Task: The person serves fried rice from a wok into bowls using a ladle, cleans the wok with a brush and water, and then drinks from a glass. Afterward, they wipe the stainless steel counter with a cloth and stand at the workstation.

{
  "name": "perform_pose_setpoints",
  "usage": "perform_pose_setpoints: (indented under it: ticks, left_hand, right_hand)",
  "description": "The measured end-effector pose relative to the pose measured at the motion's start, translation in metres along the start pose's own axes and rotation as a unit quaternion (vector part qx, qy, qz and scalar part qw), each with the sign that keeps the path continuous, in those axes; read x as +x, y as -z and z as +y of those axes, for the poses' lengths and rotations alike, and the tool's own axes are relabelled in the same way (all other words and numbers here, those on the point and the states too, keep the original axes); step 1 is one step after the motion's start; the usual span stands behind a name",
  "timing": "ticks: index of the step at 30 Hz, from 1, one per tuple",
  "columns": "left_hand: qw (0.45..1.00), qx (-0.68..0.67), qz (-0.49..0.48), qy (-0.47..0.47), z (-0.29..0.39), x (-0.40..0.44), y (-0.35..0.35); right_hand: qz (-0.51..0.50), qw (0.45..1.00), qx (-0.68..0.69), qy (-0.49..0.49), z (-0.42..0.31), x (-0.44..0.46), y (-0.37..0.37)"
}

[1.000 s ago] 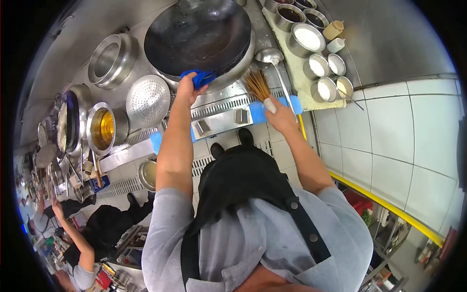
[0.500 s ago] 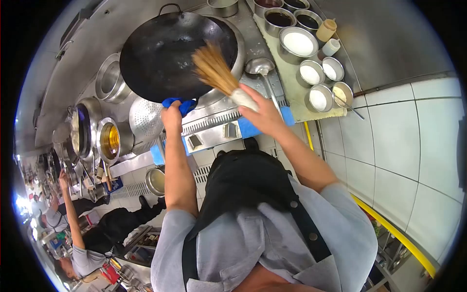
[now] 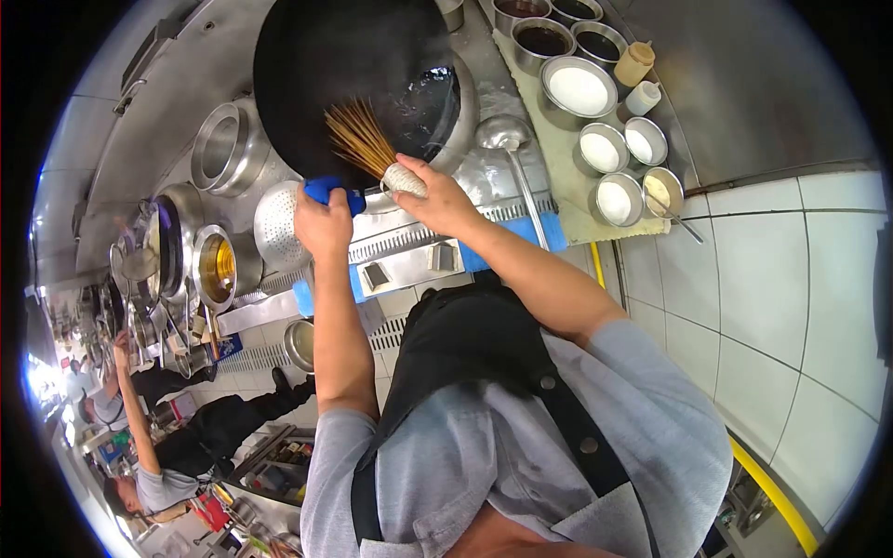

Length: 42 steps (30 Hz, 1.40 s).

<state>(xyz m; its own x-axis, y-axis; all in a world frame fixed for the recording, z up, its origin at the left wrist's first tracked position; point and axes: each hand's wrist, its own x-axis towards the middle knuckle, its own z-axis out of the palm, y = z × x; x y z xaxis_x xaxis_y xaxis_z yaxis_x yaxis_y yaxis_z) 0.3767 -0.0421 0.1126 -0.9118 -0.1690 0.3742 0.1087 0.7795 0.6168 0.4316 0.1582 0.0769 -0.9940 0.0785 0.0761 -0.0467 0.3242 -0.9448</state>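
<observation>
A large black wok (image 3: 307, 65) is tilted over the stove, with a little shiny liquid along its right side. My left hand (image 3: 323, 221) grips the wok's near edge through a folded blue cloth (image 3: 337, 193). In my right hand (image 3: 437, 200) is a bamboo wok brush (image 3: 361, 139), held closed around its white wrapped handle. The bristles spread over the wok's inside, left of my fingers; whether they touch the metal I cannot tell. A steel ladle (image 3: 505, 136) rests to the right of the wok, its handle pointing towards me.
Steel pots of white powder (image 3: 577, 88) and dark sauce (image 3: 542, 41) stand at the right, near squeeze bottles (image 3: 635, 63). On the left are a perforated strainer (image 3: 279, 223) and a pot of yellow oil (image 3: 221, 263). A co-worker (image 3: 167, 465) stands further left.
The wok has tipped up more steeply, and liquid now shows on its right side. My right hand has brought the brush left and closer to my left hand.
</observation>
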Motion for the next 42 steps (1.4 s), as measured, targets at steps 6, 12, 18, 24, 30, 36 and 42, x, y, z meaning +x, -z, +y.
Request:
perform_pose_setpoints:
  ticks: [6, 12, 18, 24, 30, 36, 42]
  left_hand:
    - [0.998, -0.034, 0.027, -0.056, -0.027, -0.022, -0.014]
    - [0.984, -0.17, -0.001, 0.048, -0.062, -0.013, -0.038]
    - [0.95, -0.205, -0.079, 0.221, -0.08, 0.008, -0.067]
    - [0.843, -0.381, -0.16, 0.344, -0.081, 0.02, -0.08]
    - [0.77, -0.442, -0.256, 0.382, -0.101, 0.022, -0.076]
    - [0.762, -0.535, -0.244, 0.27, -0.187, -0.024, -0.006]
    - [0.955, -0.164, -0.245, 0.033, -0.252, -0.08, 0.006]
  right_hand:
    - [-0.031, 0.999, -0.01, -0.026, -0.004, -0.01, -0.01]
    - [0.028, 1.0, 0.0, -0.002, 0.016, -0.048, 0.029]
    - [0.127, 0.979, -0.157, 0.029, 0.102, -0.132, 0.005]
    - [0.038, 0.955, -0.209, -0.208, 0.099, -0.135, -0.015]
    - [0.163, 0.947, -0.251, -0.116, 0.115, -0.138, 0.001]
    - [0.219, 0.853, -0.387, -0.273, 0.155, -0.231, 0.045]
    - [0.227, 0.884, -0.343, -0.223, 0.147, -0.249, 0.033]
